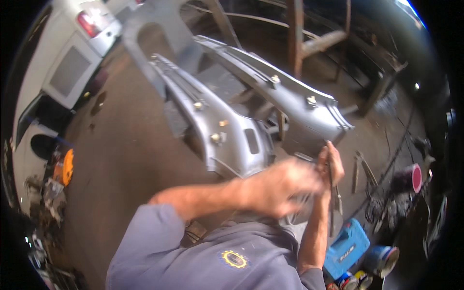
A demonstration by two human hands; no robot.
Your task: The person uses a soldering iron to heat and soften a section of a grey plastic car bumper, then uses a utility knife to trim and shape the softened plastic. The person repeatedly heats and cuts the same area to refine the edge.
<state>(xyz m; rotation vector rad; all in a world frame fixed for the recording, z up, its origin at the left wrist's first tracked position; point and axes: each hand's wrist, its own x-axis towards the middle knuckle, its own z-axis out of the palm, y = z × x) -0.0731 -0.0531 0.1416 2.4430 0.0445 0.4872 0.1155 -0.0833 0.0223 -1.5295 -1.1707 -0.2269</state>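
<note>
My left hand (285, 186) reaches across in front of my body and is smeared by motion. Its fingers lie close beside my right hand, and I cannot make out whether they grip anything. My right hand (332, 164) is raised with thumb and fingertips pinched around a thin dark rod (331, 208), which hangs down along the wrist. Just beyond the hands are two long silver-grey curved metal panels: the left panel (232, 130), with a rectangular cutout, and the right panel (295, 104). Small brass-coloured fittings (215, 137) sit on both panels.
A grey plastic chair (137, 53) stands behind the panels. At far left is a white vehicle (72, 63) near an orange object (68, 166). To the right lie pliers-like tools (365, 166) and a pink-ended cylinder (415, 178). A blue case (345, 249) and several cans (386, 261) stand at lower right.
</note>
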